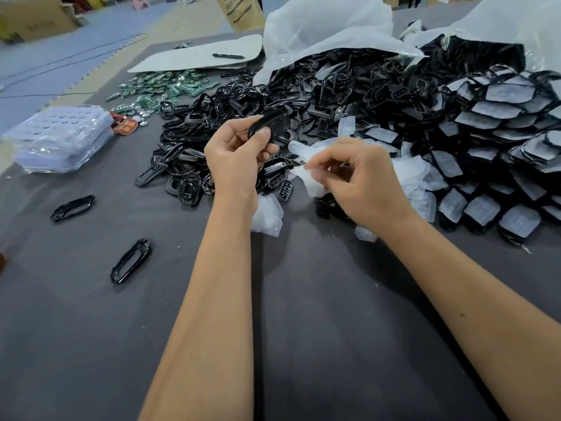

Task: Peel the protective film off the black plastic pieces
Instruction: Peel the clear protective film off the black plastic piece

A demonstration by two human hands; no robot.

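My left hand [238,154] grips a glossy black plastic piece [271,124] between thumb and fingers, held up over the pile. To its right, my right hand [361,180] pinches a strip of translucent white film [306,174] near its fingertips; the fingers are blurred. Several peeled films [267,215] lie on the dark table below both hands. A heap of black pieces still covered in film [501,123] is stacked at the right.
A big pile of black frames [212,117] fills the table's middle. Two loose black frames [130,262] lie at the left front. Clear blister trays [60,138] sit far left, green circuit boards [170,85] behind, white plastic bags [328,28] at the back.
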